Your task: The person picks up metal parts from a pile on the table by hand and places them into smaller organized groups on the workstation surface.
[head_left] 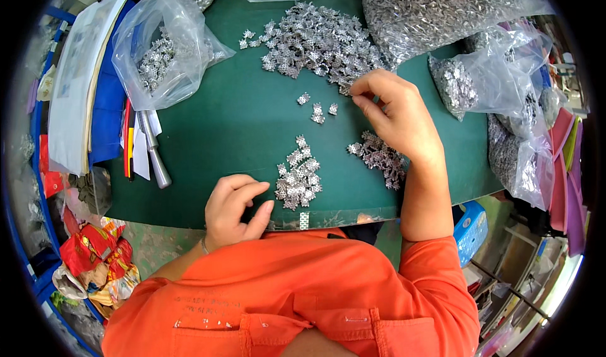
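My right hand [401, 114] reaches to the lower edge of a large heap of small silvery stamped metal pieces [319, 38]. Its thumb and index finger are pinched close together; whatever lies between the tips is too small to make out. On the left, my left hand [235, 207] rests at the table's front edge, fingers loosely bent and thumb apart, holding nothing. Beside it lies a smaller pile of the same metal pieces [298, 180]. Several loose pieces [317, 113] sit between the two piles. A darker pile of pieces [382, 158] lies below my right hand, partly hidden by the forearm.
The green tabletop [246, 127] carries an open plastic bag of pieces [164, 54] at left, near pens and a grey metal-handled tool [156, 149]. Large filled bags [448, 10] crowd the back right. Papers [88, 79] stand at far left. A blue stool [470, 231] is below right.
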Demonstrator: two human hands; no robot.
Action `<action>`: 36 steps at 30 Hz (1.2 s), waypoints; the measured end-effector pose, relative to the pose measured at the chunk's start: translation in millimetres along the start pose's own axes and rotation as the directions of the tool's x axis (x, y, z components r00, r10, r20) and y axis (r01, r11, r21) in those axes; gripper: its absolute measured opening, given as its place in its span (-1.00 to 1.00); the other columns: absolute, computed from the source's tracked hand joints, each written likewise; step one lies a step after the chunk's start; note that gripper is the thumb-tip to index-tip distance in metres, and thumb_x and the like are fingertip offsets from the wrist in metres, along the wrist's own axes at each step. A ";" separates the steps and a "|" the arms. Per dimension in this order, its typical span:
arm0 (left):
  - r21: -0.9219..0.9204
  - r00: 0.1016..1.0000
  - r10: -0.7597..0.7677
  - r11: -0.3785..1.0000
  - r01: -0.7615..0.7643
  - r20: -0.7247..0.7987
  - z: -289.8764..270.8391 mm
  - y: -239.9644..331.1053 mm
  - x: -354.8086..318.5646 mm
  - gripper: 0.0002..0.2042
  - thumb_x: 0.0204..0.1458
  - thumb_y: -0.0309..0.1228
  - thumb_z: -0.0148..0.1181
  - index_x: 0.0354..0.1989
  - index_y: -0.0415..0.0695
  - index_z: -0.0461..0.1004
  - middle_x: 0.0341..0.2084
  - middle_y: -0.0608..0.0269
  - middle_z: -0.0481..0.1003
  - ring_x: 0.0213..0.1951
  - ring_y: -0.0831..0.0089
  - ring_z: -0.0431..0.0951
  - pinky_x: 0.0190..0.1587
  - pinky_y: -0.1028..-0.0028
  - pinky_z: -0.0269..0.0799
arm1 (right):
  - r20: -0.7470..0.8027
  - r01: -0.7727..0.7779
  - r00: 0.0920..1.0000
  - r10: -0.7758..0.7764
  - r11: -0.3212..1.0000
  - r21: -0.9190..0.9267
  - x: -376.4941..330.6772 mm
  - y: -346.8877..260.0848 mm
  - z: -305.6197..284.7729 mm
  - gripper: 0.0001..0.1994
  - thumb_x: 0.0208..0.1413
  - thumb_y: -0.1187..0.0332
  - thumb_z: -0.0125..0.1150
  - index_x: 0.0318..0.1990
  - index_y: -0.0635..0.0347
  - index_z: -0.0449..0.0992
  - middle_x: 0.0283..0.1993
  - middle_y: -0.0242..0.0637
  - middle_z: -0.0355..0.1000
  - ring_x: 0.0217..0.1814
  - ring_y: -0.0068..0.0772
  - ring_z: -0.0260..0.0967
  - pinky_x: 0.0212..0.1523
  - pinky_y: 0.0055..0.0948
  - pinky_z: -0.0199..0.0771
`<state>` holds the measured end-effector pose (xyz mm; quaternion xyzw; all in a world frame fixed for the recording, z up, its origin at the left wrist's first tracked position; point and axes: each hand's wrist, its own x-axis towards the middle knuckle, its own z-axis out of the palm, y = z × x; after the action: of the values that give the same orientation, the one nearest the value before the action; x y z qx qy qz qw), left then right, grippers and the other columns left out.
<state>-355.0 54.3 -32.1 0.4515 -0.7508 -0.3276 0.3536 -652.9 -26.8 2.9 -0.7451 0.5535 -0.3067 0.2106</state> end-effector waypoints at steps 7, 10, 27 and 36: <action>-0.656 0.841 0.285 0.747 0.106 0.460 -17.8 59.6 65.9 -0.60 -0.07 -0.54 0.46 0.01 -0.24 0.56 -0.14 0.14 0.47 -0.35 0.56 0.37 -0.24 0.58 0.36 | 0.001 0.059 0.998 -0.059 0.996 -0.069 -3.1 4.4 7.9 -0.89 0.04 0.57 0.30 -0.25 0.28 0.56 -0.32 -0.12 0.49 -0.29 -0.08 0.48 -0.27 -0.28 0.47; -0.788 0.553 0.565 0.387 0.478 0.613 11.6 104.4 83.0 -0.63 0.06 -0.48 0.41 0.05 -0.26 0.54 0.03 0.04 0.42 -0.30 0.46 0.47 -0.12 0.46 0.44 | 0.005 0.032 0.999 -0.032 0.977 -0.211 -7.0 -2.4 16.3 -0.92 0.03 0.46 0.28 -0.30 0.22 0.57 -0.30 -0.13 0.50 -0.19 0.04 0.49 -0.17 -0.13 0.50; -0.446 0.354 0.645 -0.024 0.895 0.677 9.8 164.7 86.6 -0.43 -0.06 -0.10 0.55 0.02 -0.23 0.52 -0.20 0.30 0.58 -0.16 0.55 0.53 -0.12 0.60 0.46 | 0.035 0.155 0.988 -0.151 0.977 -0.147 4.1 -11.3 26.6 -0.88 0.03 0.54 0.33 -0.26 0.27 0.57 -0.34 -0.17 0.43 -0.25 -0.04 0.43 -0.23 -0.21 0.45; 0.035 -0.218 0.780 0.244 0.969 0.587 64.5 179.1 110.4 -0.36 -0.10 0.06 0.52 0.03 -0.15 0.54 -0.16 0.28 0.58 -0.10 0.47 0.52 -0.03 0.53 0.45 | 0.071 0.137 0.989 -0.127 0.979 -0.153 8.9 -12.6 28.7 -0.91 0.01 0.55 0.33 -0.31 0.28 0.56 -0.35 -0.18 0.43 -0.25 -0.08 0.43 -0.22 -0.24 0.44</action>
<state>-526.1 32.6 104.7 -0.1945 -0.1595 -0.9241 -0.2878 -622.5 -32.2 -7.7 -0.8035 0.5186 -0.2526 0.1470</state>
